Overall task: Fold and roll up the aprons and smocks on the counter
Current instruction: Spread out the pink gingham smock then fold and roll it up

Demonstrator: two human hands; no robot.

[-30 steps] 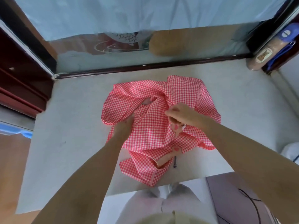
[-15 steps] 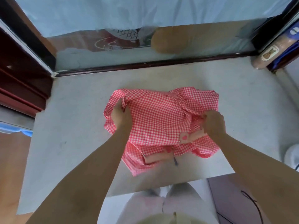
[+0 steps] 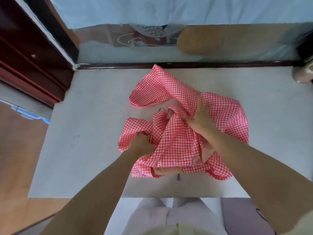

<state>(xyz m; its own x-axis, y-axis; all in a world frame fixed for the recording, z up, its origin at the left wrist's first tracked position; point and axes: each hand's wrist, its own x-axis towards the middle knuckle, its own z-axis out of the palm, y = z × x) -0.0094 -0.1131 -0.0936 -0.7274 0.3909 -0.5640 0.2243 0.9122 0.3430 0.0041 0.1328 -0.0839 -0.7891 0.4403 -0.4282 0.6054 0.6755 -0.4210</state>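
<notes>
Pale grey counter (image 3: 84,150) fills mid-frame; your red-and-white checked cloth smock (image 3: 177,141) lies crumpled at centre. Your left hand (image 3: 142,146) clutches a bunched edge; your right hand (image 3: 201,117) buries its fingertips in a fold, grip unclear. Folding and rolling both look undone.

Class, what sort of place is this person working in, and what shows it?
Probably an indoor home or shop room: a pale counter, a glass pane behind it, dark wooden panelling at left, and a red gingham smock on top.
</notes>
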